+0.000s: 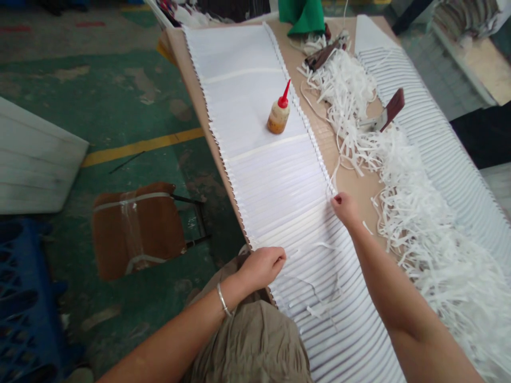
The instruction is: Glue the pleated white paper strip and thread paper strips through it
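Observation:
A long white pleated sheet (pixel 275 183) with zigzag side edges lies along the table in front of me. My left hand (pixel 265 266), with a bracelet on its wrist, is closed above the sheet's near left edge; what its fingers hold, if anything, is hidden. At the right edge, my right hand (pixel 345 208) pinches a thin white strip (pixel 337 169) that runs up from the fingertips. Loose strip ends (pixel 319 309) lie on the pleats between my forearms. Farther up, a squeeze bottle (pixel 278 114) with a red nozzle and amber liquid stands upright on the sheet.
A heap of white strip scraps (pixel 423 197) covers the table's right part, with a brown-handled tool (pixel 393 110) in it. Another pleated sheet (pixel 431 101) lies beyond. Green cloth (pixel 302 16) sits at the back. Left, on the floor, are a padded stool (pixel 138 229) and blue pallet (pixel 27 298).

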A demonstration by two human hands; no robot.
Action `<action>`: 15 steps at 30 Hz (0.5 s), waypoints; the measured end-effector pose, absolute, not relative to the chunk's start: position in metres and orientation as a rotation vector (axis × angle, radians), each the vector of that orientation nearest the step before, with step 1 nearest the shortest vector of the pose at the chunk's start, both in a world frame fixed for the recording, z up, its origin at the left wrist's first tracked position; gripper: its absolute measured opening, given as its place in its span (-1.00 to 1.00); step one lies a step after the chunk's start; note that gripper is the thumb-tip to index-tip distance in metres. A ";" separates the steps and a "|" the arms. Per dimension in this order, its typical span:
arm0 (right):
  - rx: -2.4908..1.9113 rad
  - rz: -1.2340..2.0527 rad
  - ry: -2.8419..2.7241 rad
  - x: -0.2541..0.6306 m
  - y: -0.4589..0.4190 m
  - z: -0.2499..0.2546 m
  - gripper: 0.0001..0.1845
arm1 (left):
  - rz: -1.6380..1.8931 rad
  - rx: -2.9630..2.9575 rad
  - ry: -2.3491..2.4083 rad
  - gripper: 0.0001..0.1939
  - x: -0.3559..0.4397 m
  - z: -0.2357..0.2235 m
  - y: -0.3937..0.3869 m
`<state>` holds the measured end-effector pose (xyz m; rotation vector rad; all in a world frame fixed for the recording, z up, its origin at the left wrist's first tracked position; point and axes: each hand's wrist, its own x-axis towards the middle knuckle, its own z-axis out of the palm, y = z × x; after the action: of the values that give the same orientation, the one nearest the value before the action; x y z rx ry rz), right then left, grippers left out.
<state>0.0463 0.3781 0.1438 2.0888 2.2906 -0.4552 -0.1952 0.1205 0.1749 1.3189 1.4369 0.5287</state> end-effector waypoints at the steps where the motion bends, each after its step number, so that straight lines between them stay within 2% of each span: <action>1: 2.174 -0.353 2.256 0.056 0.379 0.152 -0.72 | 0.535 1.305 1.456 -0.77 -0.199 0.173 0.120; 3: 2.288 -0.117 2.281 0.070 0.371 0.172 -0.52 | 0.552 1.274 1.478 -0.77 -0.203 0.171 0.120; 5: 2.164 -0.171 2.510 0.063 0.345 0.189 -0.42 | 0.595 1.250 1.472 -0.79 -0.201 0.170 0.124; 7: 1.746 -0.796 2.700 0.038 0.306 0.196 -0.54 | 0.659 1.224 1.450 -0.81 -0.195 0.172 0.129; 9: 1.272 -1.457 2.505 0.008 0.267 0.196 -0.53 | 0.720 1.173 1.455 -0.79 -0.192 0.175 0.134; 10: 1.138 -1.630 2.370 -0.003 0.254 0.195 -0.51 | 0.742 1.130 1.469 -0.79 -0.194 0.176 0.135; 12: 1.057 -1.780 2.160 -0.011 0.243 0.191 -0.47 | 0.774 1.019 1.501 -0.78 -0.204 0.176 0.133; 15: 1.219 -1.768 2.075 0.012 0.265 0.185 -0.44 | 0.829 0.832 1.549 -0.81 -0.228 0.165 0.123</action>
<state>0.0125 0.2649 0.1848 1.2194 2.0750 -1.7683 -0.2281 0.1233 0.1650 0.8324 1.5493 0.8291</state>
